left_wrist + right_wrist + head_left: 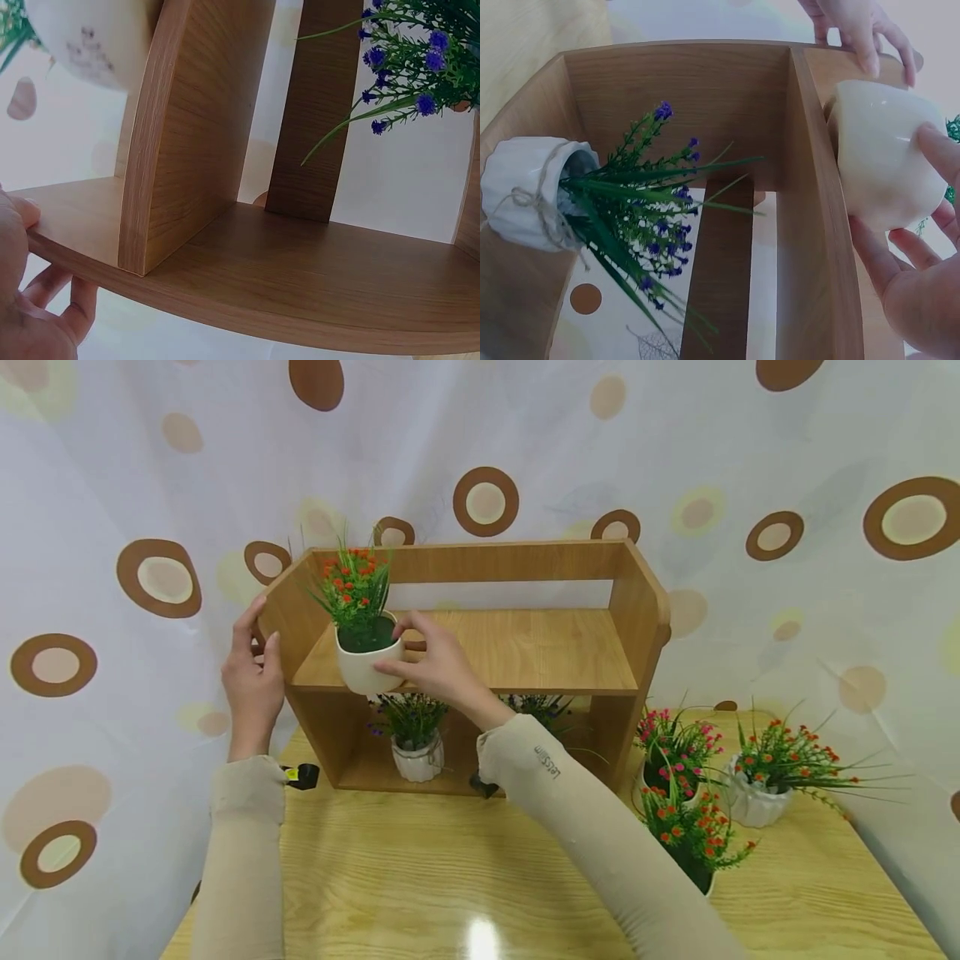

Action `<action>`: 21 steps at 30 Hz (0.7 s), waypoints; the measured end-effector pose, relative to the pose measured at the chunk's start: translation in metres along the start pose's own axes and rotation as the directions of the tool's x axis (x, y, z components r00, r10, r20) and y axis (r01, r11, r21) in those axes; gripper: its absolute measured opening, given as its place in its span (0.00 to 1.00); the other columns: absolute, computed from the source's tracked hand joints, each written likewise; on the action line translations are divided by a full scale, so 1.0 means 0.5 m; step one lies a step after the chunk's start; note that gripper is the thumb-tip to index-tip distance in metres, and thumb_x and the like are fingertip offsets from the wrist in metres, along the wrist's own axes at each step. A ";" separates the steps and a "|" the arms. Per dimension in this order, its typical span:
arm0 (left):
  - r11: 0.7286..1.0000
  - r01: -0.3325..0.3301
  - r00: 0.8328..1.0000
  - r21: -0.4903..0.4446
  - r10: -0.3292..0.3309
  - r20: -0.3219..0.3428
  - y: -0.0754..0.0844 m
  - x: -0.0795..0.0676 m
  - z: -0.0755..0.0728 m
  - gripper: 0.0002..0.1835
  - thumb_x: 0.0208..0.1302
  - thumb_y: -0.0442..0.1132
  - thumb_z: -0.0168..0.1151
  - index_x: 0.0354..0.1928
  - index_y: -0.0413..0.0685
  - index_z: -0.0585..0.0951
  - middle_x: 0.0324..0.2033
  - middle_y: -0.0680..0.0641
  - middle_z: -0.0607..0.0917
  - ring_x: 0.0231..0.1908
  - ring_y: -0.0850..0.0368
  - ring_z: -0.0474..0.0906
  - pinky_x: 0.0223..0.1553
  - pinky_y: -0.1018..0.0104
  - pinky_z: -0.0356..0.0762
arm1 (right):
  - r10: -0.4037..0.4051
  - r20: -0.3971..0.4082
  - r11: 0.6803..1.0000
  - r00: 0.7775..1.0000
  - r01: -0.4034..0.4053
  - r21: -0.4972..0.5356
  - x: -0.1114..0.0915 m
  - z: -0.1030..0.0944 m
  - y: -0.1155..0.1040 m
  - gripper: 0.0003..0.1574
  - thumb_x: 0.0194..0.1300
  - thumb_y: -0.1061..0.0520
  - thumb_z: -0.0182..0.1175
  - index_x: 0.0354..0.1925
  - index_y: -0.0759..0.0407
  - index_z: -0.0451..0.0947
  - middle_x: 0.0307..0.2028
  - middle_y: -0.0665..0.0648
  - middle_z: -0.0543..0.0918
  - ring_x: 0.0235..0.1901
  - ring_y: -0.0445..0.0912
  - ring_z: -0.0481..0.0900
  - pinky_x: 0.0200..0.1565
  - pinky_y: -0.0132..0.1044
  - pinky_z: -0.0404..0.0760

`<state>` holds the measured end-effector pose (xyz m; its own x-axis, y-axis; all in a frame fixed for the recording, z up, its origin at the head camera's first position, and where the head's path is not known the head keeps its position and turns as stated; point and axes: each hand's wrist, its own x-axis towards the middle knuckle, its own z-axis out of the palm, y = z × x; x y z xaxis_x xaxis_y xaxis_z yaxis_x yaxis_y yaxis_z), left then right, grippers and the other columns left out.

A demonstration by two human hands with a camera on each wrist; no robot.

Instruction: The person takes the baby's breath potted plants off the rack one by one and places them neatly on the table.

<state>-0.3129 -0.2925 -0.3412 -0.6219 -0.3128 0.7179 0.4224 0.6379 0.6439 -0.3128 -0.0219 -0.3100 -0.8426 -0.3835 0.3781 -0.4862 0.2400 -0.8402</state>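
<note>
A white flowerpot (369,667) with orange-red flowers and grassy green leaves is at the left end of the upper shelf board (540,647). My right hand (442,668) holds the pot from its right side, thumb on the front and fingers at the rim. In the right wrist view the pot's smooth side overlaps the board's edge. My left hand (253,681) grips the left side panel (75,259) of the wooden shelf, the thumb on one face and fingers on the other. Below, a ribbed white pot (525,191) tied with twine holds purple flowers.
Another purple-flowered plant (540,710) stands in the lower compartment, partly behind my right forearm. At the table's right stand pots with pink flowers (678,747) and orange-red flowers (787,760). Small black objects (302,776) lie by the shelf's base. A dotted curtain (540,443) hangs behind.
</note>
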 end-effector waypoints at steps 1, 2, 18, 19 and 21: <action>1.000 0.003 1.000 0.001 -0.003 0.002 0.000 -0.001 0.000 0.27 0.80 0.39 0.53 0.74 0.75 0.70 0.51 0.47 0.80 0.41 0.62 0.67 0.43 0.76 0.68 | 0.003 -0.004 1.000 1.000 -0.003 0.003 -0.005 -0.005 0.002 0.25 0.63 0.54 0.75 0.50 0.56 0.71 0.68 0.55 0.73 0.65 0.62 0.79 0.49 0.45 0.88; 1.000 0.007 1.000 0.004 -0.007 0.004 0.001 -0.001 0.000 0.27 0.80 0.39 0.53 0.74 0.76 0.70 0.53 0.47 0.80 0.41 0.62 0.68 0.43 0.76 0.68 | 0.008 -0.009 1.000 1.000 -0.008 0.005 -0.010 -0.011 0.003 0.25 0.63 0.53 0.75 0.49 0.56 0.72 0.69 0.55 0.73 0.65 0.62 0.79 0.47 0.45 0.89; 1.000 -0.004 1.000 0.013 0.004 -0.010 0.002 0.001 -0.001 0.27 0.80 0.40 0.52 0.74 0.76 0.70 0.40 0.57 0.74 0.38 0.62 0.67 0.43 0.77 0.67 | -0.019 -0.063 0.998 0.998 0.022 0.056 -0.115 -0.111 -0.005 0.25 0.62 0.56 0.76 0.50 0.57 0.73 0.71 0.57 0.71 0.63 0.57 0.81 0.49 0.45 0.88; 1.000 -0.003 1.000 0.014 0.003 -0.008 0.002 0.001 -0.001 0.27 0.80 0.40 0.52 0.74 0.76 0.70 0.42 0.56 0.75 0.38 0.63 0.67 0.44 0.78 0.67 | -0.017 -0.067 0.998 0.998 0.021 0.061 -0.124 -0.119 -0.008 0.25 0.62 0.56 0.75 0.50 0.57 0.72 0.71 0.57 0.71 0.63 0.57 0.81 0.49 0.45 0.88; 1.000 0.007 1.000 0.012 -0.006 -0.003 0.003 -0.001 0.000 0.27 0.80 0.40 0.52 0.74 0.77 0.70 0.43 0.52 0.76 0.39 0.62 0.67 0.43 0.77 0.68 | -0.014 -0.074 0.998 0.997 0.018 0.052 -0.142 -0.137 -0.011 0.24 0.63 0.56 0.75 0.50 0.57 0.72 0.71 0.56 0.71 0.63 0.56 0.82 0.48 0.45 0.88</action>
<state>-0.3120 -0.2915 -0.3405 -0.6230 -0.3187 0.7144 0.4104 0.6443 0.6453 -0.2663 0.0653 -0.3056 -0.8506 -0.3194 0.4176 -0.4885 0.1864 -0.8524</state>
